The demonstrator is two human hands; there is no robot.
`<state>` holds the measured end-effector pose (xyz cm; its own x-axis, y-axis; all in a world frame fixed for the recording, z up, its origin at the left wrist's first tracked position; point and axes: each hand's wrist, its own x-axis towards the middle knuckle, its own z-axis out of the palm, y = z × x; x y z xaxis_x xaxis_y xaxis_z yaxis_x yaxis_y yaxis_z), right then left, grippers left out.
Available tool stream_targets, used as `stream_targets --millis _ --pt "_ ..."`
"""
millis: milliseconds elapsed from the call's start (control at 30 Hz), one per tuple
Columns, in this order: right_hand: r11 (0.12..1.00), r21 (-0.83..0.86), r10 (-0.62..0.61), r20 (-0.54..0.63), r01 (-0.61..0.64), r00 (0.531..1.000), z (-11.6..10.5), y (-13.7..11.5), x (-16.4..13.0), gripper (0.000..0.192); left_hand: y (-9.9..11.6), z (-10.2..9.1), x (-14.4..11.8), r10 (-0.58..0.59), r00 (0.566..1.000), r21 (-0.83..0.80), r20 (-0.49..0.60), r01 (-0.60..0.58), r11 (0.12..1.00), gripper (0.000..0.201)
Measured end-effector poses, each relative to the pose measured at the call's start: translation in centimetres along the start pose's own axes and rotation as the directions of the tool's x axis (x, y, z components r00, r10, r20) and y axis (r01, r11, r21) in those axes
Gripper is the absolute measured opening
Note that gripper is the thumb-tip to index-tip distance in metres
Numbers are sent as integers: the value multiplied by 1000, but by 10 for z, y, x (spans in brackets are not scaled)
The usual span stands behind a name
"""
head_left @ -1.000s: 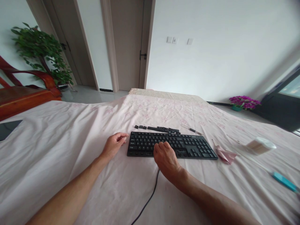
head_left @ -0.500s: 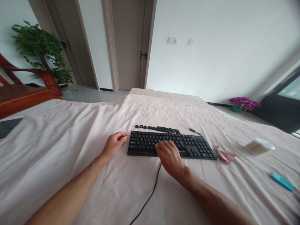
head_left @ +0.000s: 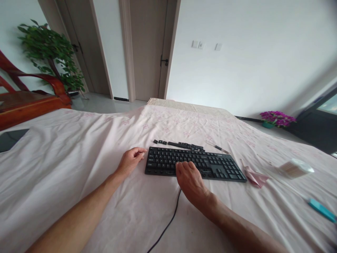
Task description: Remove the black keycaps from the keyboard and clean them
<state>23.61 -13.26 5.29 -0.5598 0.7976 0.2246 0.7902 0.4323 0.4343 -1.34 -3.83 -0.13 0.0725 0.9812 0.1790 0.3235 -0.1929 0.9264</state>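
Note:
A black keyboard [head_left: 181,156] lies on the pink flowered cloth, its bottom row showing bare spots without keycaps. My right hand [head_left: 189,177] rests over the lower middle of the keyboard, fingers curled down and pressed together. Its fingertips are hidden, so anything in them cannot be made out. Beside the keyboard's left edge, my left hand [head_left: 131,160] has thumb and forefinger pinched together; what they hold, if anything, is too small to name. Loose black keycaps [head_left: 160,142] and a long space bar [head_left: 179,144] lie in a row behind the keyboard.
Behind the keyboard lies a thin tool with a dark handle [head_left: 218,147]. To the right are a pink cloth [head_left: 256,176], a clear pack of cotton swabs [head_left: 296,168] and a turquoise-handled tool [head_left: 321,209]. A black cable [head_left: 168,223] runs toward me.
The view has shifted slightly, so the whole scene sits a little further right. Both hands stay almost in place; the right fingers have bunched slightly over the same part of the keyboard.

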Motion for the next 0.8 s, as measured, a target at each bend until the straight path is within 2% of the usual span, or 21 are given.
stream_targets --millis 233,400,533,667,800 --pt "1000 14 -19 52 18 998 4 -5 -2 21 -3 0 0 8 1000 0 5 -8 1000 31" --pt "985 173 -7 63 -4 998 1 12 0 24 1 0 -1 13 1000 11 12 -13 1000 31" --pt "891 421 157 69 -172 985 1 43 1 29 4 0 -2 -1 1000 -2 18 1 1000 31" --pt "768 537 378 58 -348 924 13 79 9 30 5 0 -3 -26 999 -38 28 27 999 32" --pt "714 575 415 112 -399 903 34 107 29 27 5 0 -1 -31 999 -33 32 32 999 32"
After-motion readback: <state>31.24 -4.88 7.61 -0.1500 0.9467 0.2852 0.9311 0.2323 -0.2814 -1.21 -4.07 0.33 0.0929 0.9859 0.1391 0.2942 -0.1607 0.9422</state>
